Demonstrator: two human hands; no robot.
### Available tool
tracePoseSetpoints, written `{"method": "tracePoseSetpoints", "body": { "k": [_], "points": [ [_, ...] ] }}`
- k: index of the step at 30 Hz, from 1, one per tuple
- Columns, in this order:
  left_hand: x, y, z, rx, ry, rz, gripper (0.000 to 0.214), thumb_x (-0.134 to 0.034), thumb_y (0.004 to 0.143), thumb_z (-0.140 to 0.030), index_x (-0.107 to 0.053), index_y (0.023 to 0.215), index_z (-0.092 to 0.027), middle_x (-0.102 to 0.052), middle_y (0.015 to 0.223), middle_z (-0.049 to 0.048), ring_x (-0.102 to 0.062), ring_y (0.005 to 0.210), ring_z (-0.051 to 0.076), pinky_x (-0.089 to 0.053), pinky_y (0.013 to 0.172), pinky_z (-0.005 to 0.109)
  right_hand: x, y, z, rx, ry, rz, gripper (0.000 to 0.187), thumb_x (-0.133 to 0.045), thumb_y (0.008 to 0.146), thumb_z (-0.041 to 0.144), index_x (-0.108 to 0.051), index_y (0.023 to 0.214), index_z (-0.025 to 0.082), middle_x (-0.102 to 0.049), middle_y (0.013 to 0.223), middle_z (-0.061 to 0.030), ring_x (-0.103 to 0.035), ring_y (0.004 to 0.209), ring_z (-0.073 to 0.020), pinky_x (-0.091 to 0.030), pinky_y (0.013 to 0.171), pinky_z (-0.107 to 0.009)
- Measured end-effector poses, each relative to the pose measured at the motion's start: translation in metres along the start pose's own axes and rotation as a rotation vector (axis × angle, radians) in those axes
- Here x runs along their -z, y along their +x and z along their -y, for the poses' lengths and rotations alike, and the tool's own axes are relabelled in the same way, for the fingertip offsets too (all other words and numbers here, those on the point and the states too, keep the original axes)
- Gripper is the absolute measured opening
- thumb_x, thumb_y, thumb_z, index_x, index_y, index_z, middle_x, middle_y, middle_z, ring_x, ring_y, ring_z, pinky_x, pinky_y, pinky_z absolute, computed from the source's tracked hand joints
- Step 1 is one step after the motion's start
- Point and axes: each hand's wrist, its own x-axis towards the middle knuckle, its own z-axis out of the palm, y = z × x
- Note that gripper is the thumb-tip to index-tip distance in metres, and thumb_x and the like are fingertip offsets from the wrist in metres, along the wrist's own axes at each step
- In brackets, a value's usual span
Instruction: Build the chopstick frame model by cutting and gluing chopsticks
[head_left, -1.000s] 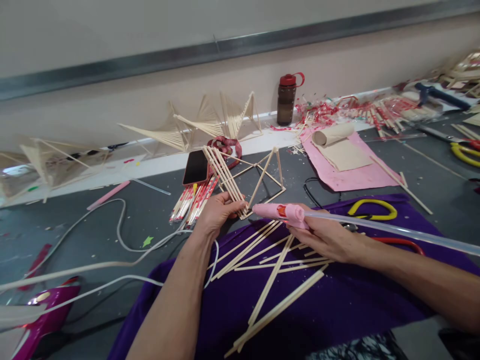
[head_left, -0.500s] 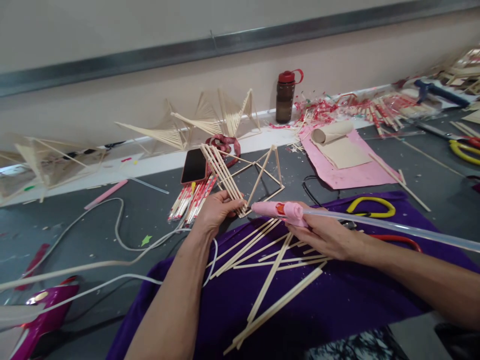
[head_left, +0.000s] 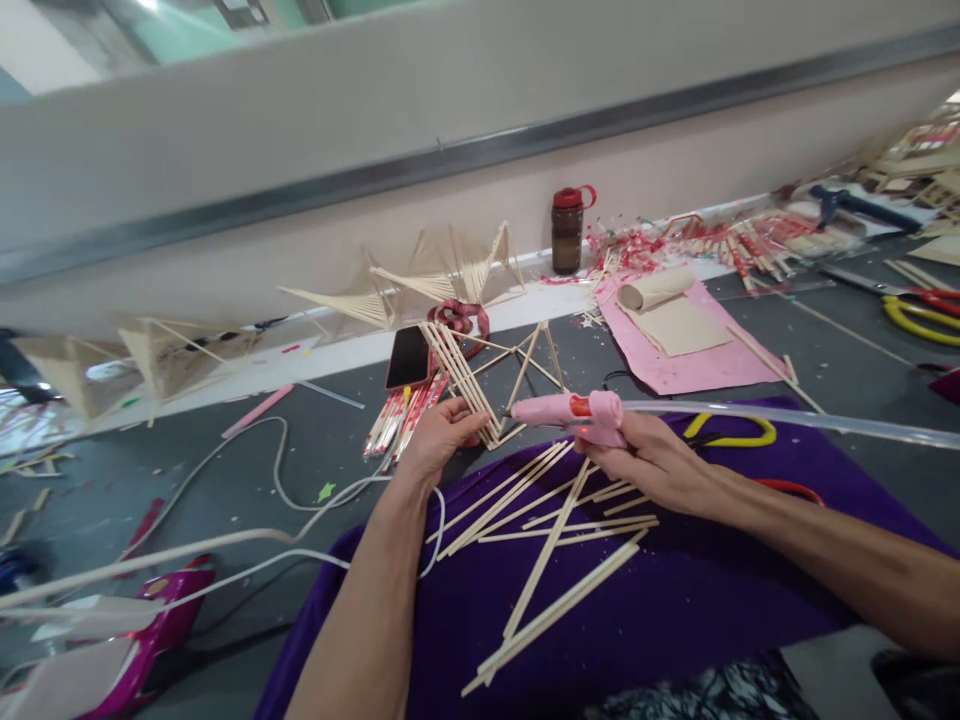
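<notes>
My left hand [head_left: 439, 437] grips the near corner of a wooden stick frame [head_left: 491, 370] standing on the grey floor. My right hand [head_left: 651, 462] is closed around a pink glue gun [head_left: 571, 413], its nozzle pointing left at the frame's corner just beside my left fingers. A long clear glue stick [head_left: 787, 422] juts from the gun's back to the right. Loose wooden sticks [head_left: 540, 520] lie on the purple cloth [head_left: 660, 600] below both hands.
A phone [head_left: 409, 357] and wrapped chopsticks [head_left: 405, 415] lie behind the frame. Finished stick models [head_left: 420, 275] line the wall, near a brown bottle [head_left: 568, 230]. Pink paper [head_left: 675, 345], yellow-handled tools [head_left: 731, 432], white cables [head_left: 247, 500] and a magenta object [head_left: 150, 630] surround the cloth.
The camera tilted up, showing more wall. The glue gun's nozzle stays at the frame's corner, and both hands keep their holds.
</notes>
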Motion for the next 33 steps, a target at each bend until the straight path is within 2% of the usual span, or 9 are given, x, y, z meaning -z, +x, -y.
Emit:
{"method": "tracePoseSetpoints", "body": {
  "k": [4,8,12,16,18,20,24,30,33],
  "points": [
    [0.011,-0.008,-0.009,-0.043,0.021,-0.08,0.048,-0.069,0.064,-0.042,-0.063,0.103,-0.014,-0.068,0.098,0.0105,-0.064,0.086,0.019,-0.047,0.062,0.024,0.023,-0.001,0.012,-0.052,0.066,-0.04,0.02,-0.045,0.086,0.03,-0.059,0.083,0.016,-0.052,0.064,0.0011,-0.048,0.058,-0.011,-0.039,0.055,-0.022],
    [0.019,-0.013,-0.017,-0.038,0.062,-0.212,0.051,-0.069,0.064,-0.041,-0.061,0.105,-0.012,-0.068,0.097,0.0126,-0.064,0.088,0.021,-0.049,0.063,0.026,0.052,0.014,0.033,-0.082,0.19,-0.07,0.019,-0.05,0.083,0.031,-0.058,0.089,0.015,-0.054,0.062,0.0015,-0.05,0.056,-0.0111,-0.04,0.053,-0.023],
    [0.027,-0.021,-0.032,-0.062,0.156,-0.309,0.046,-0.067,0.066,-0.043,-0.063,0.102,-0.016,-0.069,0.092,0.0093,-0.065,0.084,0.021,-0.048,0.059,0.024,0.074,0.053,0.053,-0.005,0.25,-0.155,0.019,-0.052,0.081,0.029,-0.057,0.09,0.013,-0.053,0.059,0.0018,-0.05,0.053,-0.0104,-0.039,0.049,-0.023],
    [0.036,-0.023,-0.058,-0.23,0.206,-0.511,0.043,-0.064,0.068,-0.042,-0.062,0.104,-0.019,-0.069,0.092,0.0062,-0.063,0.076,0.017,-0.045,0.053,0.021,0.089,0.11,0.06,0.13,0.408,-0.217,0.016,-0.048,0.084,0.026,-0.054,0.094,0.014,-0.057,0.067,0.0009,-0.049,0.05,-0.0072,-0.038,0.046,-0.021],
    [0.039,-0.016,-0.07,-0.331,0.179,-0.574,0.04,-0.064,0.07,-0.04,-0.061,0.104,-0.019,-0.067,0.098,0.0068,-0.062,0.084,0.018,-0.046,0.057,0.021,0.094,0.14,0.053,0.178,0.511,-0.168,0.017,-0.045,0.087,0.027,-0.053,0.096,0.014,-0.06,0.077,-0.001,-0.047,0.047,-0.0052,-0.037,0.043,-0.019],
    [0.039,-0.004,-0.078,-0.388,0.174,-0.588,0.039,-0.064,0.07,-0.037,-0.061,0.104,-0.018,-0.065,0.105,0.0073,-0.059,0.094,0.019,-0.048,0.065,0.022,0.095,0.169,0.041,0.174,0.591,-0.066,0.022,-0.044,0.089,0.033,-0.053,0.096,0.015,-0.062,0.081,-0.0026,-0.046,0.044,-0.0046,-0.035,0.039,-0.019],
    [0.038,0.021,-0.083,-0.35,0.215,-0.509,0.037,-0.063,0.071,-0.038,-0.062,0.104,-0.019,-0.064,0.108,0.0059,-0.058,0.099,0.019,-0.047,0.079,0.027,0.085,0.213,0.007,0.07,0.62,0.149,0.027,-0.05,0.086,0.041,-0.056,0.091,0.015,-0.064,0.08,-0.0037,-0.044,0.04,-0.0043,-0.03,0.034,-0.019],
    [0.049,0.037,-0.081,-0.255,0.208,-0.408,0.038,-0.063,0.074,-0.037,-0.061,0.107,-0.018,-0.063,0.112,0.0064,-0.057,0.102,0.02,-0.043,0.087,0.029,0.065,0.241,-0.025,0.018,0.609,0.375,0.033,-0.051,0.084,0.046,-0.058,0.083,0.013,-0.066,0.075,-0.0047,-0.044,0.039,-0.0034,-0.03,0.034,-0.018],
    [0.055,0.041,-0.081,-0.244,0.149,-0.4,0.039,-0.065,0.072,-0.034,-0.061,0.107,-0.017,-0.064,0.111,0.0074,-0.057,0.104,0.02,-0.042,0.09,0.029,0.063,0.244,-0.034,-0.004,0.613,0.414,0.035,-0.049,0.085,0.047,-0.057,0.082,0.013,-0.066,0.076,-0.005,-0.044,0.039,-0.0029,-0.03,0.035,-0.017]
  ]
}}
